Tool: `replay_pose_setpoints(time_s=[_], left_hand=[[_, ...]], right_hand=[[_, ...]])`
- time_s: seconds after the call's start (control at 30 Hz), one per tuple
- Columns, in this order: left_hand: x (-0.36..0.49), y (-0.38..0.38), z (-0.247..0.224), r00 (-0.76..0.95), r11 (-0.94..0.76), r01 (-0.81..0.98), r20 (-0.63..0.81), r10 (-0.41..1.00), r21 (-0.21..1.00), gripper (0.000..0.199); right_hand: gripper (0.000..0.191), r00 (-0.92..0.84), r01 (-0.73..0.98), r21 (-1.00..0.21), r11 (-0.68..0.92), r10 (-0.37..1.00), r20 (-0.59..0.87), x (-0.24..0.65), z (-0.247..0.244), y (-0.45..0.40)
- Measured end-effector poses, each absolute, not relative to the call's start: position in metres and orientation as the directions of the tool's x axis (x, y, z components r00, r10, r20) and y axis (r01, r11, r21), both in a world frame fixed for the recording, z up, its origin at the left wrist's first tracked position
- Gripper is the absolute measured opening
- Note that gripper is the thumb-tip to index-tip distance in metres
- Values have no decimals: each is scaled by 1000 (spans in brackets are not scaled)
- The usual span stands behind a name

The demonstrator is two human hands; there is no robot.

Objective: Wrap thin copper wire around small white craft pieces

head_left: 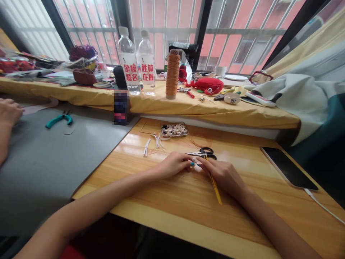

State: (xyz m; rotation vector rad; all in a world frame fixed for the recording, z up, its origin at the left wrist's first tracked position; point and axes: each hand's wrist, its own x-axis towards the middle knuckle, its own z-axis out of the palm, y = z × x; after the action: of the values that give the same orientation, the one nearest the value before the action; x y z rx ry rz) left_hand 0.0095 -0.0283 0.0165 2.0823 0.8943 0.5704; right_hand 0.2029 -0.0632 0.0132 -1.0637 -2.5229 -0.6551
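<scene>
My left hand (176,164) is closed, thumb and fingers pinching a small whitish piece (195,161), perhaps with beads; its details are too small to make out. Fingertips of my right hand (222,174) meet the same piece from the other side. Slim yellow tweezers (215,187) lie across my right hand, tucked between its fingers and slanting toward the table's front edge. Black-handled scissors (207,154) rest just beyond both hands, partly hidden by them. Farther back stands a clear tray (175,135) of small beads. White strips (147,147) and thin orange thread (198,143) lie nearby.
A phone (289,167) with a white cable lies at right. On the grey mat (88,144) are teal pliers (59,120); another person's hand (9,111) is at far left. Water bottles (129,72) and an orange thread spool (173,75) stand on the cloth-covered ledge.
</scene>
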Motion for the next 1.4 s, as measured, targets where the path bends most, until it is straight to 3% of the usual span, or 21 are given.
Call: replay_pose_setpoints(time_s=[0.1, 0.23, 0.33, 0.43, 0.5, 0.6, 0.67, 0.73, 0.83, 0.97, 1.4], left_hand=[[7, -26, 17, 611, -475, 534, 70, 789, 699, 37], [-1, -18, 19, 554, -548, 671, 154, 818, 498, 35], [-7, -12, 24, 633, -662, 593, 244, 735, 459, 27], [-10, -12, 28, 760, -774, 472, 251, 600, 422, 24], [-10, -15, 26, 796, -782, 466, 190, 575, 413, 23], [-7, -19, 22, 756, -719, 546, 118, 644, 430, 32], [-6, -20, 21, 726, -691, 570, 121, 677, 443, 40], [-6, -19, 22, 722, -706, 559, 163, 672, 435, 33], [-9, -16, 25, 759, -780, 494, 247, 602, 384, 20], [-8, -17, 24, 833, -855, 361, 284, 475, 371, 18], [-1, -26, 18, 859, -877, 336, 271, 435, 343, 22]], right_hand=[[27, -513, 811, 35, 584, 682, 522, 205, 13, -60], [29, -180, 808, -435, 397, 870, 460, 205, 21, -58], [39, -13, 692, -686, 225, 954, 300, 206, 27, -58], [46, 9, 567, -814, 130, 986, 164, 207, 29, -60], [42, 5, 506, -858, 84, 995, 100, 206, 29, -61], [33, -21, 410, -912, 7, 1000, -2, 202, 31, -62], [30, -77, 342, -939, -35, 995, -65, 198, 30, -63], [27, -119, 292, -954, -62, 988, -100, 194, 29, -63], [24, -130, 237, -970, -62, 987, -94, 189, 25, -64], [23, -105, 178, -983, -36, 993, -55, 181, 22, -67], [16, -144, 269, -963, 9, 989, -31, 174, 20, -71]])
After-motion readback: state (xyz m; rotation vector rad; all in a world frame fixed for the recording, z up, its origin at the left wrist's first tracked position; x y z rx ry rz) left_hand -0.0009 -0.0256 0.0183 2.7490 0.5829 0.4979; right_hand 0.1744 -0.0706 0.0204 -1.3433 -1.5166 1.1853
